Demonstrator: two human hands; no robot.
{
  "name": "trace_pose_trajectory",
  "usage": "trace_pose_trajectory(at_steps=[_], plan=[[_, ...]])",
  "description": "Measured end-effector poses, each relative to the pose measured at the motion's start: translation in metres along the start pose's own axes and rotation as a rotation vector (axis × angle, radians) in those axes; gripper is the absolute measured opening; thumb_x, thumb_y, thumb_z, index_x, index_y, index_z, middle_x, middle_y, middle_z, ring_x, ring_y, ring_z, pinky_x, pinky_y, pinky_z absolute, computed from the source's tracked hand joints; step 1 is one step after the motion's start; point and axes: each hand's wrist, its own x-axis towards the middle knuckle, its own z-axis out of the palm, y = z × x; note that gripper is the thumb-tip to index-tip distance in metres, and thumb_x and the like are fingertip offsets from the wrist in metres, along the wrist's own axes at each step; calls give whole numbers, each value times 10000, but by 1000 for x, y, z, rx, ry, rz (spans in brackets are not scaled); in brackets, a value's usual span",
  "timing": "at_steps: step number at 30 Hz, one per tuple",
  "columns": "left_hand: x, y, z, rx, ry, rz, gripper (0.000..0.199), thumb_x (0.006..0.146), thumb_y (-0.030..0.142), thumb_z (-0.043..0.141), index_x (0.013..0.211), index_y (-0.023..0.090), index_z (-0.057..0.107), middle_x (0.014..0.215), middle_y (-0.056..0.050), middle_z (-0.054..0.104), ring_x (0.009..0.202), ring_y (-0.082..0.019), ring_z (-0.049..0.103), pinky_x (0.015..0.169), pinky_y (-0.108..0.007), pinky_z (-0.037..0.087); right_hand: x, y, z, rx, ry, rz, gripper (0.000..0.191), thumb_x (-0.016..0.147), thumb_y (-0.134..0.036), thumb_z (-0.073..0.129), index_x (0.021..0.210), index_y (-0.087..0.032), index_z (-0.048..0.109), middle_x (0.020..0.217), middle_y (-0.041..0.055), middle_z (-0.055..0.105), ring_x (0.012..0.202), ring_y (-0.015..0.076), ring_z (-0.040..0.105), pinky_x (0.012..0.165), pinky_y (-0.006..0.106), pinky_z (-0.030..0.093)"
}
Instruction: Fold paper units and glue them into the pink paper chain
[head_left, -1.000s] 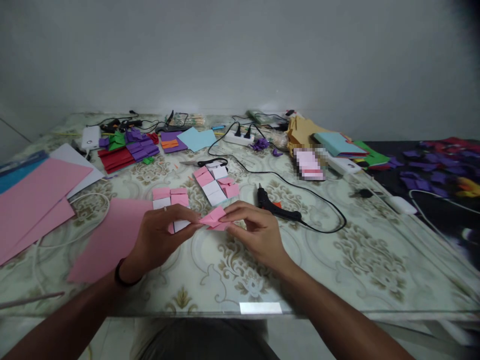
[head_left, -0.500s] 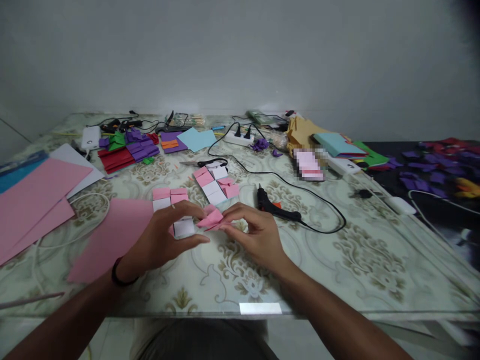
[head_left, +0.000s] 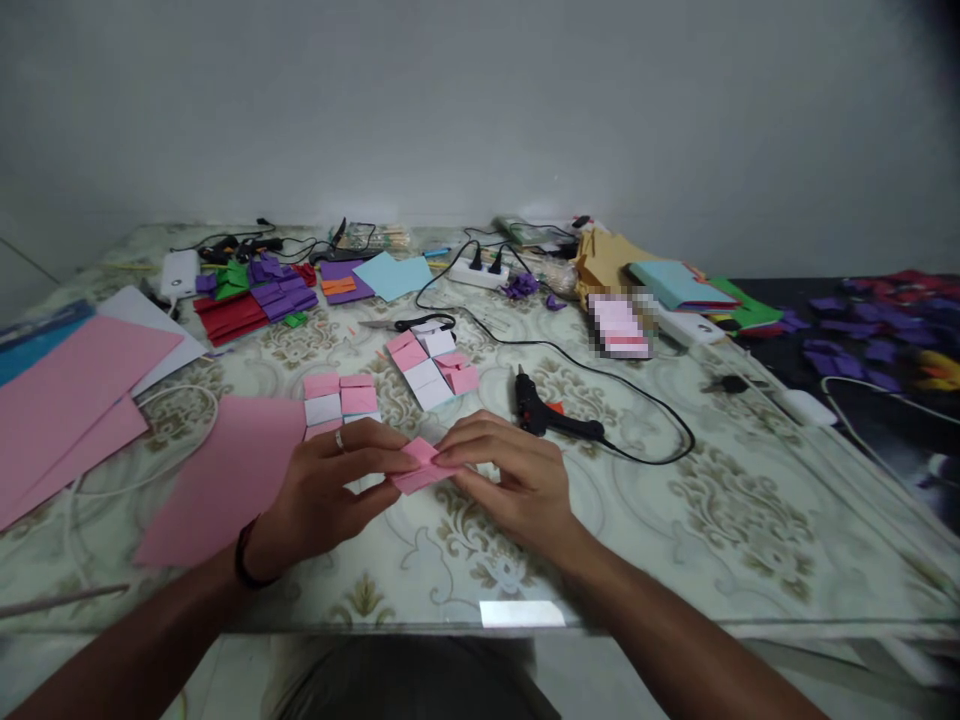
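Note:
A small folded piece of pink paper (head_left: 417,472) is held above the table between both hands. My left hand (head_left: 337,475), with a ring on one finger, pinches its left side. From the right, my right hand (head_left: 514,470) grips the other edge, fingertips close to the paper's middle. Just behind my left hand lies a block of pink and white paper squares (head_left: 322,408), partly covered by that hand. A second pink and white block (head_left: 427,380) rests farther back. Under my left wrist area, a pink sheet (head_left: 225,480) lies flat.
A black glue gun (head_left: 551,415) lies right of my hands, its cord curving back toward a white power strip (head_left: 478,274). Scissors (head_left: 409,324) sit behind the blocks. Pink sheets (head_left: 82,400) spread at left; folded purple papers (head_left: 281,290) are piled at the back.
My left hand has closed its fingers on the pink paper, where it was spread before. The paper has come slightly lower and nearer, and its folded face is turned upward.

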Motion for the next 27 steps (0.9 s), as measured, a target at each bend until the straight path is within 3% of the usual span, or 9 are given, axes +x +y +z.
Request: trace_pose_trajectory(at_steps=[5, 18, 24, 27], plan=[[-1, 3, 0, 8, 46, 10, 131, 892, 113, 753, 992, 196, 747, 949, -48, 811, 880, -161, 793, 832, -235, 654, 0, -2, 0, 26, 26, 103, 180, 888, -81, 779, 1035, -184, 766, 927, 83, 782, 863, 208, 721, 793, 359, 570], [2, 10, -1, -67, 54, -38, 62, 913, 128, 725, 929, 187, 733, 878, -79, 824, 792, -175, 804, 719, -233, 661, 0, -4, 1, 97, 9, 53, 126, 925, -96, 737, 1007, -177, 788, 901, 95, 793, 843, 220, 716, 784, 394, 553], [-10, 7, 4, -45, 132, -188, 205, 839, 128, 814, 957, 230, 681, 844, -13, 823, 732, -181, 805, 684, -251, 660, 2, -7, 3, 116, 20, 114, 143, 873, -51, 780, 944, -174, 773, 855, 76, 772, 801, 202, 703, 759, 373, 548], [-12, 6, 5, 14, 124, -171, 187, 860, 177, 809, 995, 235, 693, 846, -5, 821, 720, -169, 799, 677, -243, 654, 4, -6, 3, 90, -16, 124, 149, 867, -60, 794, 964, -168, 764, 876, 75, 765, 822, 203, 696, 776, 379, 542]])
